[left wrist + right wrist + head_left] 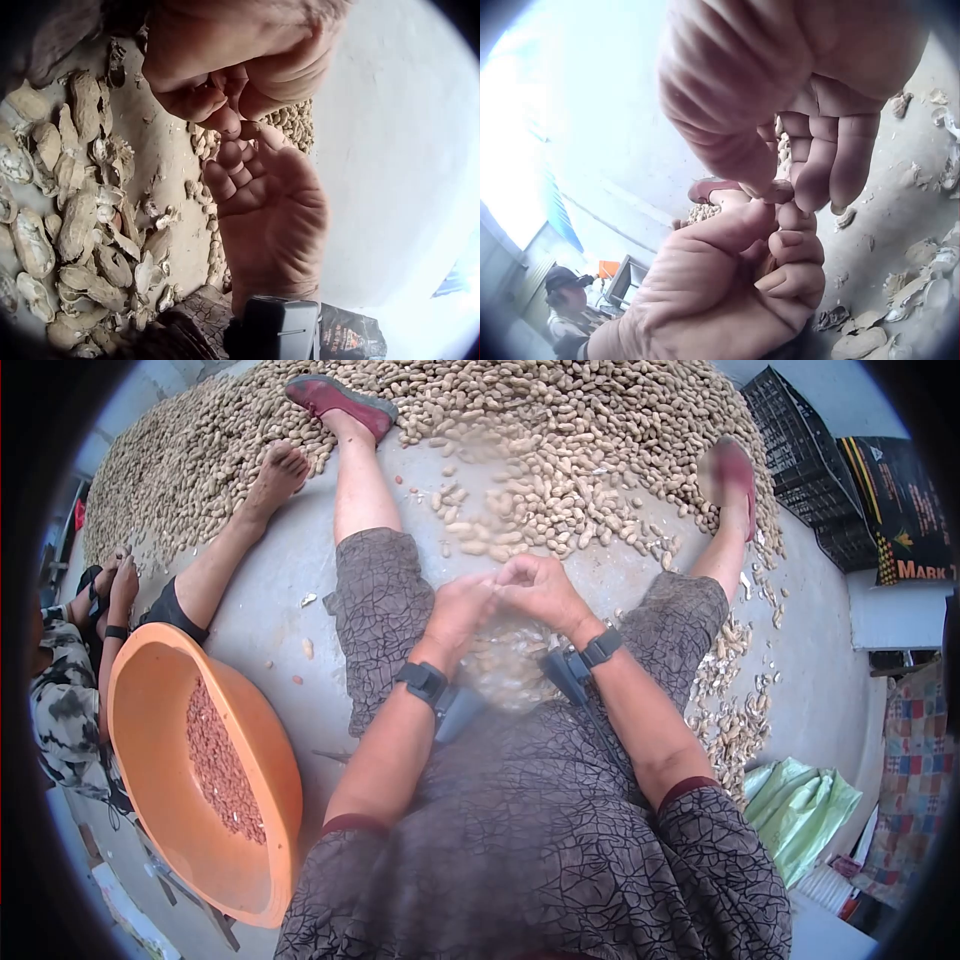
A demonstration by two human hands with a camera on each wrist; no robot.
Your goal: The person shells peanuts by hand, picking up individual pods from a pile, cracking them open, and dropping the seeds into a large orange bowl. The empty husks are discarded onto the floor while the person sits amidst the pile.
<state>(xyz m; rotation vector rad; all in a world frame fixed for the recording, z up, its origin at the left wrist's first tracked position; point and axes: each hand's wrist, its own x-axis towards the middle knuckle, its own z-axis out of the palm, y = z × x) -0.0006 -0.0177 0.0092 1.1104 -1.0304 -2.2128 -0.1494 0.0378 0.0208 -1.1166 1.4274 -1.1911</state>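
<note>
In the head view, my left hand (460,615) and right hand (540,592) meet fingertip to fingertip above the floor, between the outstretched legs. The left hand (712,292) curls its fingers inward in the right wrist view, with a bit of peanut (767,264) showing in its grip. Thumb and forefinger of the right hand (274,210) pinch at the same spot, on a small brownish piece of the peanut (781,192); its other fingers bend loosely. Most of the peanut is hidden by fingers. Broken peanut shells (82,225) lie below the hands.
A large heap of unshelled peanuts (560,420) spreads beyond the feet. At left stands an orange basin (150,760) holding reddish kernels (222,760), beside another seated person (70,700). A green sack (800,805) and a black crate (800,460) are at right.
</note>
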